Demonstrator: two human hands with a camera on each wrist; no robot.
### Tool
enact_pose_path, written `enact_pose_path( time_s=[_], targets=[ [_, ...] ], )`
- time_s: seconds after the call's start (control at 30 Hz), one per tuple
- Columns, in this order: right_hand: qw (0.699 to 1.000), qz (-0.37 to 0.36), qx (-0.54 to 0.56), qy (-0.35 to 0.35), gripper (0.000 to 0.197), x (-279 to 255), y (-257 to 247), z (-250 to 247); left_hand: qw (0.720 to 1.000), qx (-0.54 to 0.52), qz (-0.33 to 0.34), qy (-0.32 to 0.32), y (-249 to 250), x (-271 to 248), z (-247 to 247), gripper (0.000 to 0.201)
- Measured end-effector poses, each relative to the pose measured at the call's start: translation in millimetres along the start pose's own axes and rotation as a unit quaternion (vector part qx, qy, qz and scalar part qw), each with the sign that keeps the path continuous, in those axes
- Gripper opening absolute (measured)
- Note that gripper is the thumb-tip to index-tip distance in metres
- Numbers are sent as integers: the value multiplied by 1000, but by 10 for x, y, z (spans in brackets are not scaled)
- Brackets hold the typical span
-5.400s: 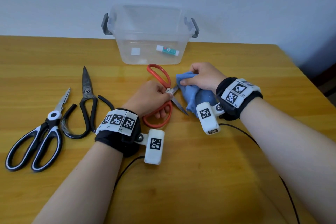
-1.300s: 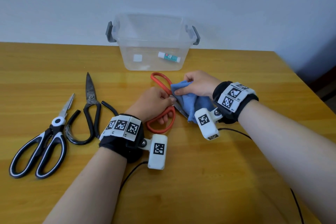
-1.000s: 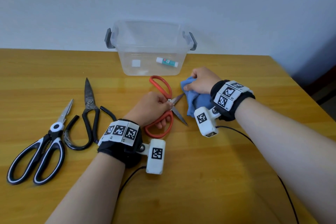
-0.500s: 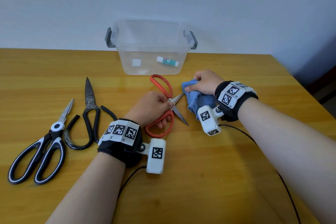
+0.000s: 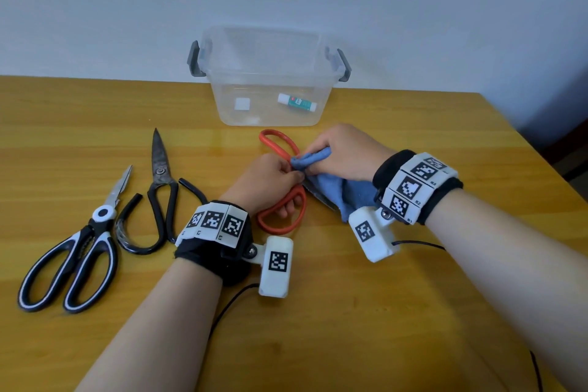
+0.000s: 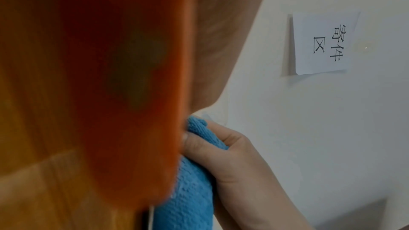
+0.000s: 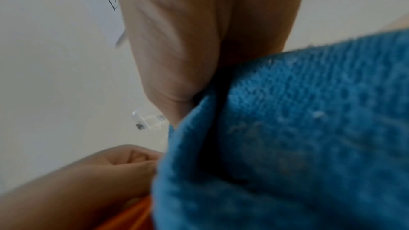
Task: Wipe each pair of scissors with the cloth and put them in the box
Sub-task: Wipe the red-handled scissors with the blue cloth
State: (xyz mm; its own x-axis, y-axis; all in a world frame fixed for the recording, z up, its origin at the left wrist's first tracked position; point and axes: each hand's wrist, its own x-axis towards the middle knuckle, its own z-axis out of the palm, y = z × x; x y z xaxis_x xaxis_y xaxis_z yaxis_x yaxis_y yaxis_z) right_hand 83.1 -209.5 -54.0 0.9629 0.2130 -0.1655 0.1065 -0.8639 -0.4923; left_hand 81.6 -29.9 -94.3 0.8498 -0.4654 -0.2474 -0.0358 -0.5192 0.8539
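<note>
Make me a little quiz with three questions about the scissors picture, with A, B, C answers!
1. Where is the clear box?
A. At the table's far edge by the wall
B. On the floor
C. On the person's lap

2. How many pairs of scissors lie untouched on the table?
A. None
B. Two
C. Five

3. What does the right hand hold?
A. A pencil
B. Nothing
C. The blue cloth

Answers:
1 A, it stands against the wall.
2 B, the black scissors and the black-and-white scissors lie apart from both hands.
3 C, fingers pinch it against the red scissors.
</note>
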Motion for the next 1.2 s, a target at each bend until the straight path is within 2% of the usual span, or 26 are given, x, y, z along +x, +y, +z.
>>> enact_pose_path(
  time_s=[0.17,0.3,0.4,0.53,0.63,0.7,0.8,0.9,1.0,1.2],
  targets=[
    [1000,6,-14,11,13,16,-23,66,1000,11,7,1,-7,-6,-2,40],
    [998,52,-4,33,6,58,90,36,1000,9,16,5,0,-10,3,37],
    [994,95,-11,55,7,83,183,9,1000,6,14,7,-4,-6,9,36],
    [985,149,-58,69,20,112,209,-85,1000,4,11,8,1,-5,12,32],
    [992,105,-12,65,19,86,92,-135,1000,0,14,6,-1,-1,7,34],
    [997,62,25,23,17,56,-37,-97,1000,5,15,5,-2,-6,3,35],
    [995,77,60,3,21,93,-62,18,1000,18,24,2,-5,-12,-7,36],
    [989,123,79,24,27,164,59,50,999,20,26,6,-5,-10,0,38],
    [984,139,91,64,29,184,182,35,1000,17,25,10,-10,-6,4,41],
    [973,177,92,113,16,203,344,-70,1000,-23,6,15,-17,12,-1,32]
  ],
)
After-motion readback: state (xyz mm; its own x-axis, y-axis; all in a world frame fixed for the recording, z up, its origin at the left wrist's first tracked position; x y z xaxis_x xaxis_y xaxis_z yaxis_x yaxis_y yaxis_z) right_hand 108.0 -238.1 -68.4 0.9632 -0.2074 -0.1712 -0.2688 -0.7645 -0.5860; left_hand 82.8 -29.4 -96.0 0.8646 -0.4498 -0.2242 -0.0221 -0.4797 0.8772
